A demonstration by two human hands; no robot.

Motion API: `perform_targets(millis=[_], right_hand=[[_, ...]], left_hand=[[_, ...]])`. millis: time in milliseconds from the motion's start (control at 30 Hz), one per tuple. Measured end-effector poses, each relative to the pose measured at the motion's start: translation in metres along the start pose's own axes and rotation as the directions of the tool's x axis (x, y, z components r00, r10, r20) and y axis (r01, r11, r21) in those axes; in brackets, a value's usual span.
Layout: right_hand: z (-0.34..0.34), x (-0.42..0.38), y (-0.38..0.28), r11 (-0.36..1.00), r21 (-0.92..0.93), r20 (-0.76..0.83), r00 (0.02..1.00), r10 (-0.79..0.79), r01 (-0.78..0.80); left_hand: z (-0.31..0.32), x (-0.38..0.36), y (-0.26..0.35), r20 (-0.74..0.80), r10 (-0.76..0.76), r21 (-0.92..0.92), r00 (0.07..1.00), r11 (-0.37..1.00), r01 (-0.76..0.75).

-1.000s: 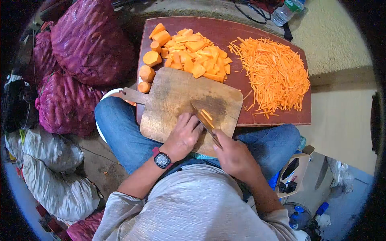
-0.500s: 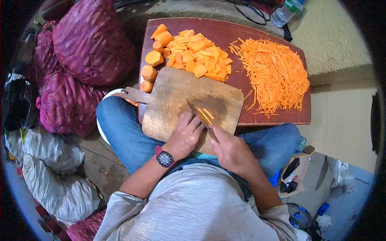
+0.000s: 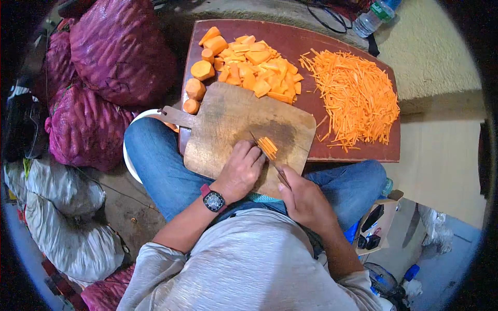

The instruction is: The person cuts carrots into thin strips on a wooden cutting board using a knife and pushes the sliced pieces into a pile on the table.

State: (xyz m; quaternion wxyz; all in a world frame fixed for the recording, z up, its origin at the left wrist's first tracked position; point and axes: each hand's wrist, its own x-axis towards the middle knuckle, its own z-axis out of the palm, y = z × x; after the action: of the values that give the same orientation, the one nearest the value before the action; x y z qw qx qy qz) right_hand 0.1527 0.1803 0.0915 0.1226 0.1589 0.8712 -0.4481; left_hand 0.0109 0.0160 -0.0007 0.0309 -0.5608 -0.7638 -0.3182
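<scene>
My right hand grips a knife by its handle, the blade slanting up and left across the wooden cutting board. Against the blade's right side lie several thin carrot strips. The fingers of my left hand are curled and pressed down on the board just left of the blade; whatever is under them is hidden. Beyond the board's far edge is a pile of flat carrot slices, with thick carrot chunks along its left side.
A large heap of carrot shreds covers the right of the red-brown table. Purple mesh sacks and white sacks stand at the left. A water bottle is at the back right, an open box at the lower right.
The knife and my right hand have shifted slightly right and down. The strips beside the blade now sit in a tighter bunch. My left hand stays nearly in place.
</scene>
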Motion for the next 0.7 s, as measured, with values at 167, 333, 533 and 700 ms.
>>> perform_targets(millis=[167, 333, 533, 700], right_hand=[[0.001, 0.014, 0.004, 0.998, -0.032, -0.001, 0.998, -0.058, 0.058], [-0.003, -0.001, -0.005, 0.999, -0.033, 0.062, 0.998, 0.029, -0.027], [0.0, 0.011, -0.003, 0.999, 0.004, -0.018, 0.999, -0.043, 0.043], [0.003, 0.006, -0.006, 0.999, 0.029, -0.023, 0.999, 0.023, -0.023]], left_hand=[[0.001, 0.002, -0.001, -0.033, 0.021, 0.017, 0.999, 1.0, -0.021], [0.001, -0.001, 0.001, 0.018, -0.029, 0.011, 0.999, 1.0, 0.029], [0.001, 0.002, 0.0, -0.046, 0.012, 0.015, 0.999, 1.0, -0.011], [0.002, -0.001, -0.001, -0.042, -0.003, -0.02, 0.999, 1.0, 0.003]])
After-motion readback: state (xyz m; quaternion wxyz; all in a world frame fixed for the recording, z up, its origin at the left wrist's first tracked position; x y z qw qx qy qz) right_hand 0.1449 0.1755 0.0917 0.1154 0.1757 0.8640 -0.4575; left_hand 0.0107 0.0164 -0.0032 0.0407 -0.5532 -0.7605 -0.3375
